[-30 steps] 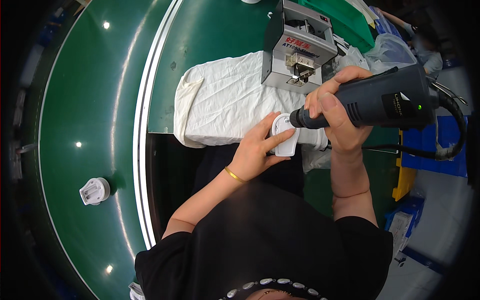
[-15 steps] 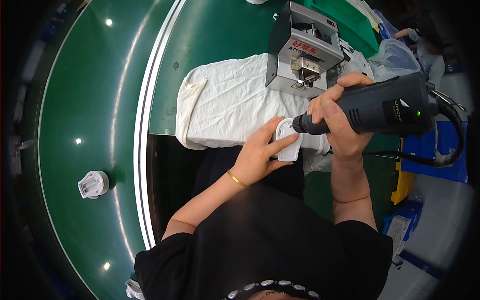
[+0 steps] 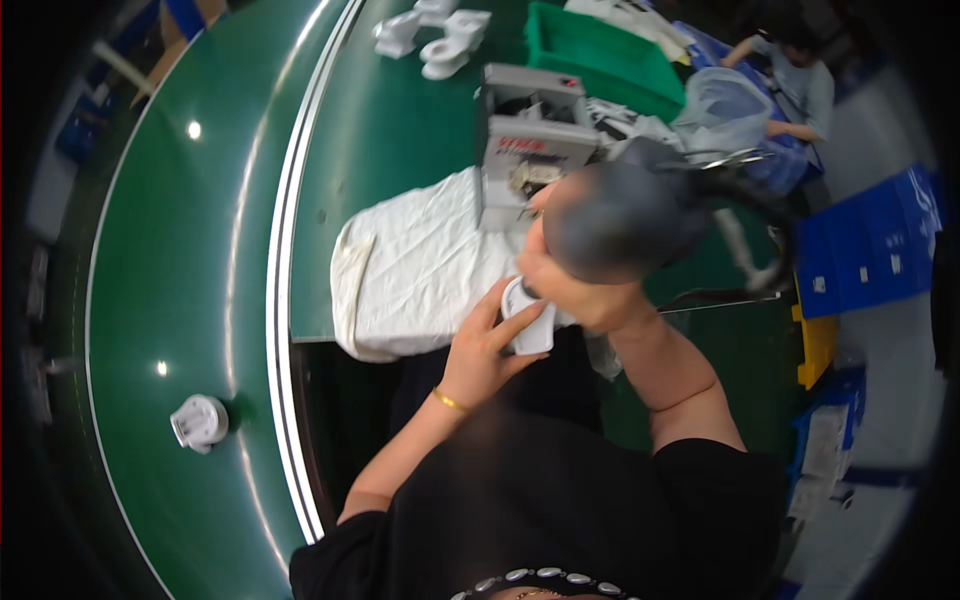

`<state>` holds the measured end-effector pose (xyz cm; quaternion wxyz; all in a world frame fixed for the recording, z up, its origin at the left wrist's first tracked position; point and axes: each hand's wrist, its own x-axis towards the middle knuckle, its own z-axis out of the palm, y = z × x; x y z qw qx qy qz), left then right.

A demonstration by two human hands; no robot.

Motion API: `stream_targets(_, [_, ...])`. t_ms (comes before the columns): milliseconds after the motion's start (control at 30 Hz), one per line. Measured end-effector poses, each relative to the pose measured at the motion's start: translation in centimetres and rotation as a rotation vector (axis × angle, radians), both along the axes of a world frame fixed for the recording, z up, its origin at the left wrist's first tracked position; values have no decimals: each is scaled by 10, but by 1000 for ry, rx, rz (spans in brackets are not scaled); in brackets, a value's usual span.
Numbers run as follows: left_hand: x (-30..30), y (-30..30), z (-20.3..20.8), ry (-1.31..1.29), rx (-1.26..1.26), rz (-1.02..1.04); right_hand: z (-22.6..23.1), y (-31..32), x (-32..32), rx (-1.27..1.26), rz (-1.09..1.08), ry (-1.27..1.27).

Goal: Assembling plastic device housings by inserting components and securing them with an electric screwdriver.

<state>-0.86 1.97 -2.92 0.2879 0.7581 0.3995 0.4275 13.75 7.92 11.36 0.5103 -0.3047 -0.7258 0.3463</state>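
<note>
My left hand, with a gold bracelet at its wrist, grips a small white plastic housing by its side, thumb across its face. Wrapped round a dark grey electric screwdriver, my right hand holds the tool over that housing. The tool is blurred and its rear end points up. Its nose reaches the rounded end of the housing; my fingers hide the tip, so contact with a screw cannot be made out. Just beyond both hands lies a white cloth-covered pad.
A grey screw-feeding machine stands past the pad. Behind it are a green bin and several white parts. Another white housing sits on the green surface at left. Blue bins and another person are at right.
The screwdriver has swung from lying nearly level to standing more upright over the housing. My left hand still grips the housing. The whole view has shifted.
</note>
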Motion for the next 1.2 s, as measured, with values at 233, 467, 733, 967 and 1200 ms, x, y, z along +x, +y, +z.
stream_targets(233, [4,-7,-13,17,-34,30,-7,-13,-1,-315,53,198])
stream_targets(467, [7,-8,-5,63,-46,18,-15,0,58,-274,-16,576])
stream_targets(733, [6,-3,-4,47,-58,17,-42,39,232,-551,-651,686])
stream_targets(967, [4,-4,-4,73,-44,25,-154,66,336,-526,-1063,463])
stream_targets(1200, [4,-6,-3,86,-53,11,-169,96,344,-524,-1382,-77])
